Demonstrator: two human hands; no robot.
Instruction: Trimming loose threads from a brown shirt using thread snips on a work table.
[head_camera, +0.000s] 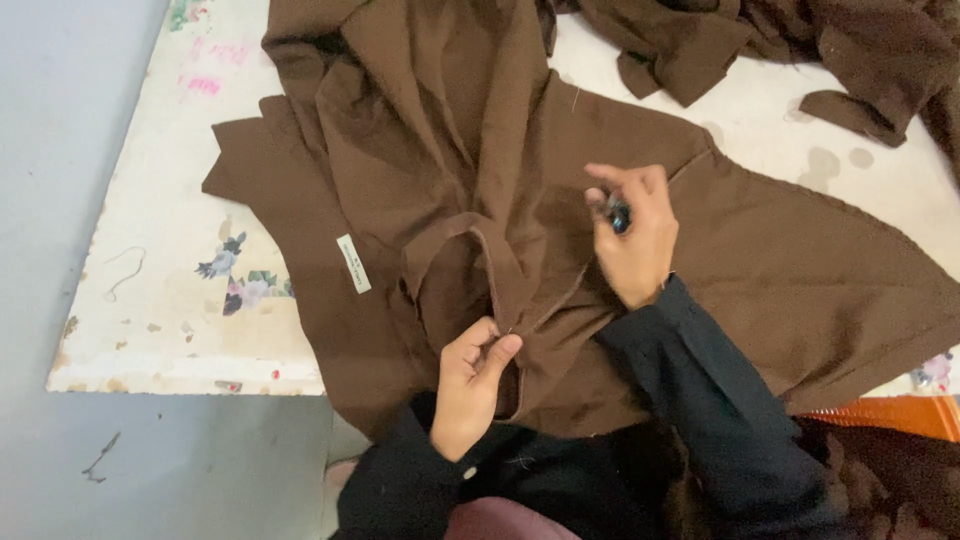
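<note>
Directly under left hand (470, 385): brown garment (480, 150).

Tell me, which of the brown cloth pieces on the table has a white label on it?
The big brown garment both hands are working on; its white label shows left of the left hand. The brown pile at top right shows none.
</note>
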